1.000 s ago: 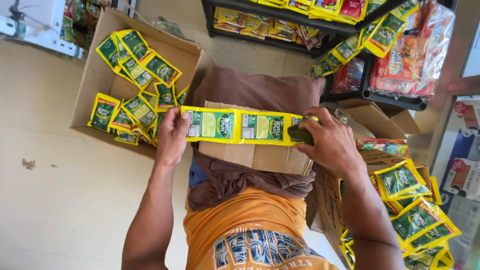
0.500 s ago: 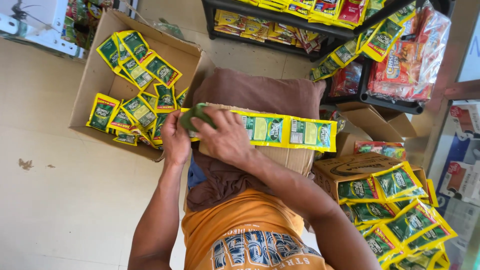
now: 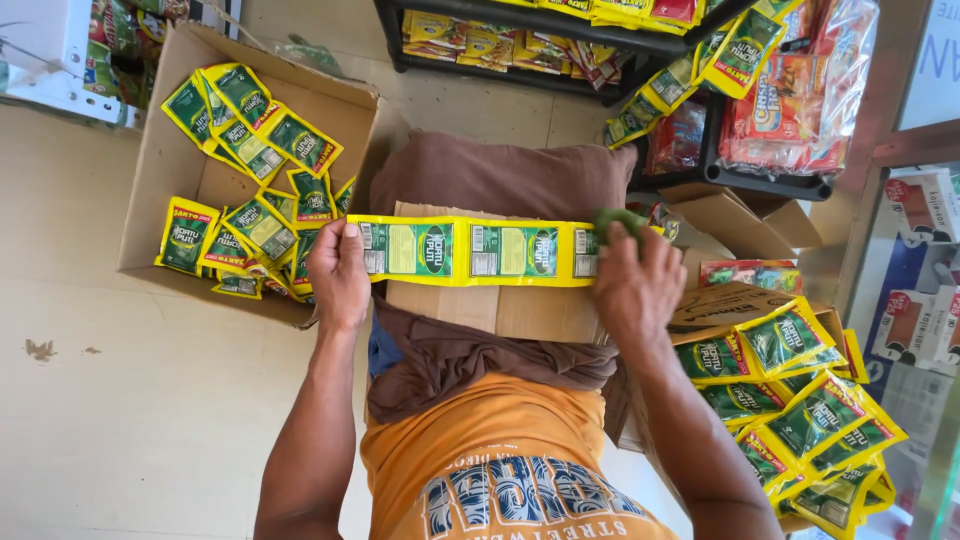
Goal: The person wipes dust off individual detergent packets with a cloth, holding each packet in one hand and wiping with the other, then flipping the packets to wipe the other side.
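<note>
Left hand (image 3: 338,275) pinches yellow-green sachet strip (image 3: 470,250); right hand (image 3: 635,285) presses green cloth (image 3: 618,220), hiding strip's 3 o'clock end.

- Small shop / stockroom corner, goods kept in bulk.
- Black metal shelving (image 3: 560,25) w/ packaged snacks, yellow & red packs.
- Open cardboard box (image 3: 160,170) on floor, full of yellow-green sachets (image 3: 265,150).
- More of the same sachets (image 3: 800,400) piled at right, beside red-white cartons (image 3: 920,210).
- Plain tiled floor (image 3: 150,400), no home furniture seen.
</note>
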